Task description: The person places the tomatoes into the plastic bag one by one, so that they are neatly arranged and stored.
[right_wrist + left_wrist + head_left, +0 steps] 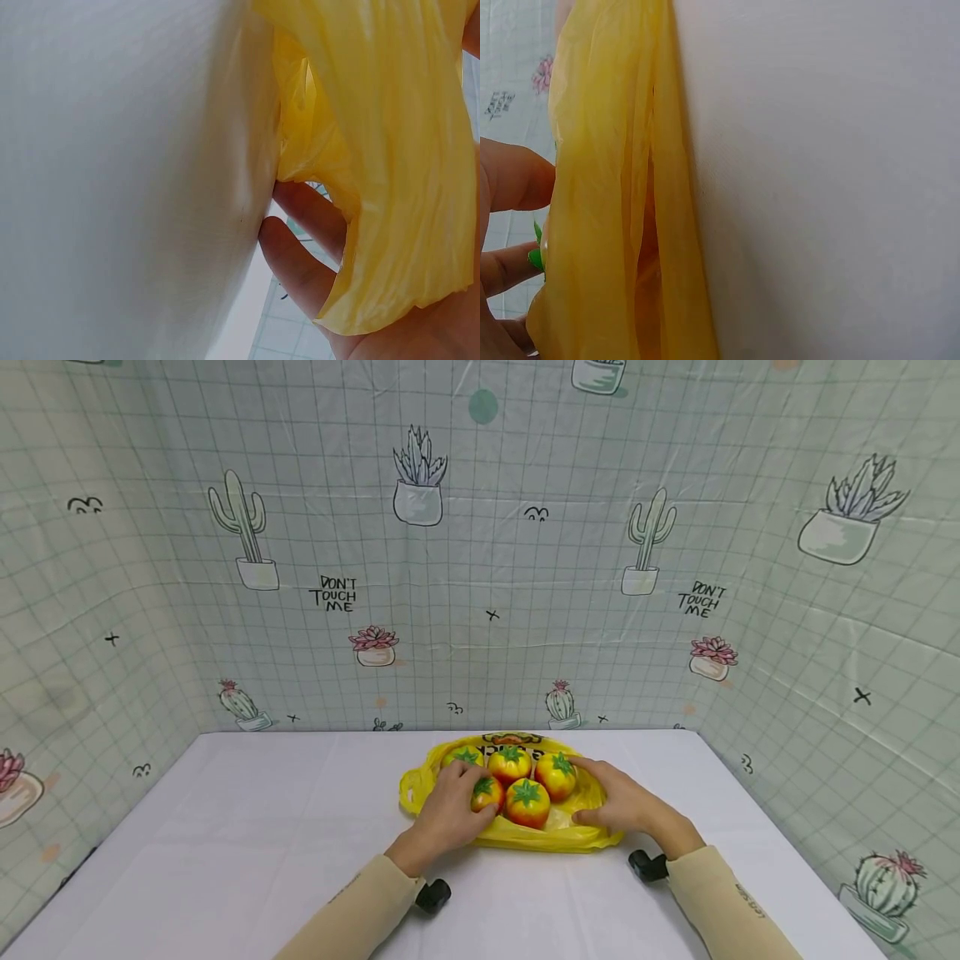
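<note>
Several yellow-red tomatoes (527,804) with green leafy tops sit together in a spread-open yellow plastic bag (525,838). My left hand (450,810) reaches over the bag's left side, its thumb and fingers curled round the front left tomato (487,795), partly hiding it. In the left wrist view, a green leaf (536,259) shows by the fingers behind the bag's side. At the bag's right end, my right hand (618,800) is spread, index finger by the right tomato (556,776) and thumb over the bag. Two lower fingers (296,262) reach past the bag's edge at the tabletop.
The bag lies on a white-covered table (262,843) near its far edge. Behind and at both sides hangs a checked curtain (480,560) printed with cactus pots. A black wrist camera (432,896) sits at the left cuff, another black camera (647,866) at the right.
</note>
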`<state>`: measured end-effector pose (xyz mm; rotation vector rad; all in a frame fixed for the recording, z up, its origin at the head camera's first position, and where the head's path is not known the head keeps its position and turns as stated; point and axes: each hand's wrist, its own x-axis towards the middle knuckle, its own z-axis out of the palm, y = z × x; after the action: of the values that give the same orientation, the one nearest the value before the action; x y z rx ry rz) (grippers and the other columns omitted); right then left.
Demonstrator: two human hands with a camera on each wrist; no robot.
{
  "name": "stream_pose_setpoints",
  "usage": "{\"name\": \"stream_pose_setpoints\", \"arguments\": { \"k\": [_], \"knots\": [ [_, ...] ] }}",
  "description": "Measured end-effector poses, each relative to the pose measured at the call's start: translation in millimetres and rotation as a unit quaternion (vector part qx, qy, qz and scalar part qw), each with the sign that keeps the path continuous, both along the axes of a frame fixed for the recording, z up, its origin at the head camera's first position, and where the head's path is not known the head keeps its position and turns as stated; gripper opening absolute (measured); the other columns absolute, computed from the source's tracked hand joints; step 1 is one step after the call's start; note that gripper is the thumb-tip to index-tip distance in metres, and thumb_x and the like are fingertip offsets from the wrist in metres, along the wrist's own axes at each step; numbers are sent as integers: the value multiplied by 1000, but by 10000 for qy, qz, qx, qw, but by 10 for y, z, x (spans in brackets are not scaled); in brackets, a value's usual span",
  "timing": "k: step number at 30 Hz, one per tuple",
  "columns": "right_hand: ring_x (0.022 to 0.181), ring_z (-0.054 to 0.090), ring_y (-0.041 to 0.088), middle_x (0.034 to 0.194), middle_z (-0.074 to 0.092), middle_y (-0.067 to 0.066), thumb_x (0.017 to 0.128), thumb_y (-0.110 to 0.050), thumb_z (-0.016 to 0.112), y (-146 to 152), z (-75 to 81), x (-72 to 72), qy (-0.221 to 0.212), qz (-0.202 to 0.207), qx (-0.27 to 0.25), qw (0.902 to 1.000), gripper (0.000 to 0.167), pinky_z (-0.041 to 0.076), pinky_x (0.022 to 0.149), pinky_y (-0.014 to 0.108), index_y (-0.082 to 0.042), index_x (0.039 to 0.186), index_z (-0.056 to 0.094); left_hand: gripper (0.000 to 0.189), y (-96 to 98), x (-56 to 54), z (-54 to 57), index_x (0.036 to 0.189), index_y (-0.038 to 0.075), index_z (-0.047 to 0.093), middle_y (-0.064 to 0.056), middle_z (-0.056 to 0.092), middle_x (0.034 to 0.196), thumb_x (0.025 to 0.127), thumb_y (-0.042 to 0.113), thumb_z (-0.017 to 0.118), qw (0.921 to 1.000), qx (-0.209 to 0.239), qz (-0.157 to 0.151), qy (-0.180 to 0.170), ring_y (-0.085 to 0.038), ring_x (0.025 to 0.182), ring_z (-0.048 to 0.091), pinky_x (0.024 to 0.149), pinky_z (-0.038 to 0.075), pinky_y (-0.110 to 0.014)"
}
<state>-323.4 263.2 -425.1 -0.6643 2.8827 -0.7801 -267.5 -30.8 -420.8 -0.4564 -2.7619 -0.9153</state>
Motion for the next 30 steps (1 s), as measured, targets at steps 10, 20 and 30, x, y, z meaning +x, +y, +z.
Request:
{"name": "stream_pose_setpoints", "arguments": {
  "k": [10, 20, 30],
  "knots": [
    [132, 36, 38, 145, 40, 14, 73, -38, 78, 1, 8, 6, 49, 37, 12, 10000, 86, 28, 104, 63, -19, 146, 36, 42, -4, -2, -9, 124, 14, 58, -6, 46, 119, 85, 28, 63, 10000, -2, 14, 27, -22, 109, 47, 94, 46, -39],
    [132, 37, 38, 145, 40, 14, 74, -38, 78, -2, 0, -1, 37, 22, 29, 10000, 86, 28, 103, 63, -20, 147, 36, 43, -56, 25, -16, 125, 13, 57, -4, 47, 119, 86, 30, 64, 9998, 85, 38, 171, -21, 109, 47, 93, 46, -40],
    [132, 36, 39, 145, 39, 15, 73, -38, 78, -2, 0, -3, 6, -19, 73, 10000, 87, 27, 104, 63, -20, 147, 35, 41, -149, 111, 12, 122, 10, 60, -3, 50, 113, 86, 28, 65, 9966, 71, 41, 821, -19, 102, 50, 90, 47, -36]
  ]
}}
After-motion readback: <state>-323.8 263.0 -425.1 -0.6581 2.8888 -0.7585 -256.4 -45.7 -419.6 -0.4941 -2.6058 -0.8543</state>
